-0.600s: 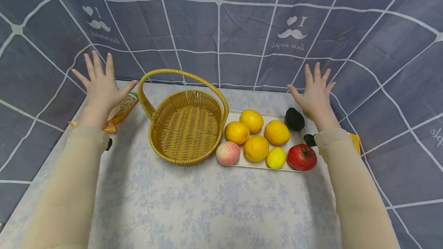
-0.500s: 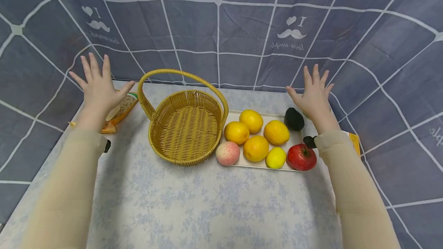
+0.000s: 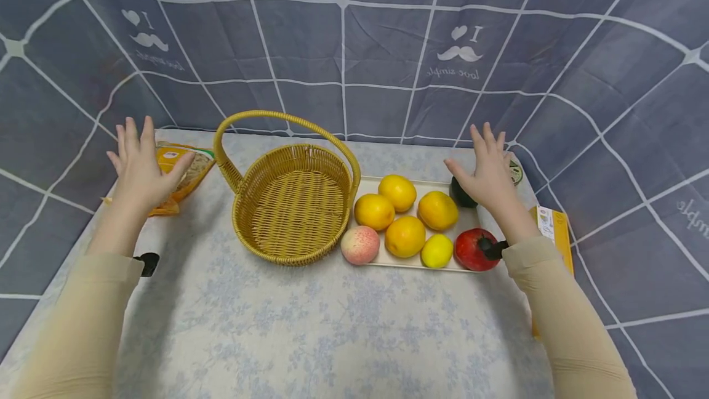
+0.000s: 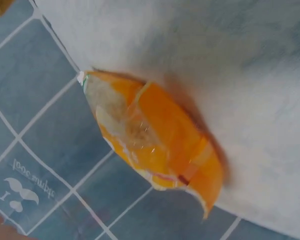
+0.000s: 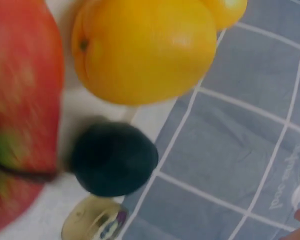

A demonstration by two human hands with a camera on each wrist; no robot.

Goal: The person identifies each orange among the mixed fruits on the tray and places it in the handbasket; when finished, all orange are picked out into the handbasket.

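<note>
My left hand (image 3: 138,171) is raised with spread fingers, over an orange and clear plastic bag (image 3: 194,178) on the table's left side. The bag (image 4: 165,125) fills the middle of the left wrist view. My right hand (image 3: 490,174), fingers straight and thumb apart, hovers near a dark green avocado-like fruit (image 3: 461,194), partly covering it. Neither hand holds anything. Between them stands a round wicker basket (image 3: 299,214) with a tall handle. Beside it, a pale tray (image 3: 469,219) bears several orange-yellow fruits (image 3: 405,236), a peach (image 3: 360,245), a lemon (image 3: 437,251) and a red fruit (image 3: 471,251).
A small tin (image 3: 516,172) lies behind my right hand. To the right, a yellow box (image 3: 564,240) is partly hidden by the sleeve. A blue-grey checked curtain (image 3: 376,42) surrounds the floral-covered table (image 3: 332,331) at the back and sides.
Both hands have come down and back toward me, still spread. The view has shifted slightly right. More of the bag, the tin and the yellow box shows; the fruit and basket stay in place.
</note>
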